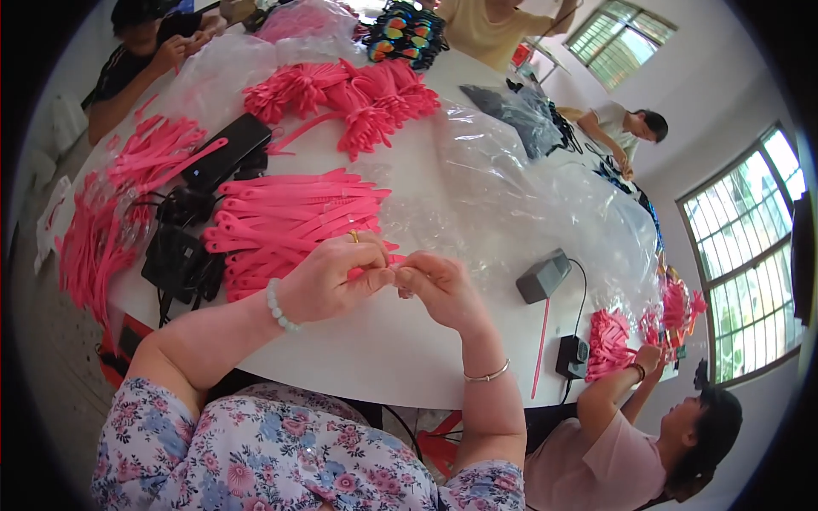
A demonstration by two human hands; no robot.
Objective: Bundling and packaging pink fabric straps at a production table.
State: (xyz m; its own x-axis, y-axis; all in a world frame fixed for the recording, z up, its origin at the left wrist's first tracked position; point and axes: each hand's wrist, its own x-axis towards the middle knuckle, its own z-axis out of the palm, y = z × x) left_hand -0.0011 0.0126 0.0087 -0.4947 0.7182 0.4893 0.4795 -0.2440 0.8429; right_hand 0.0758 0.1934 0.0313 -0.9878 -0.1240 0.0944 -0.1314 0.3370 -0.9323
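Note:
Close together above the table's near edge, my left hand and my right hand pinch at one spot with curled fingers. Between the fingertips a bit of a pink strap shows; most of it is hidden by the fingers. Just beyond my left hand lies a broad stack of pink straps, long and flat with holes at their ends. A clear plastic sheet spreads over the table past my right hand.
Black boxes with cords and a black case stand at the left, beside loose pink straps. Bundled pink straps lie farther back. A dark grey block with a cable sits right. Several people work around the table.

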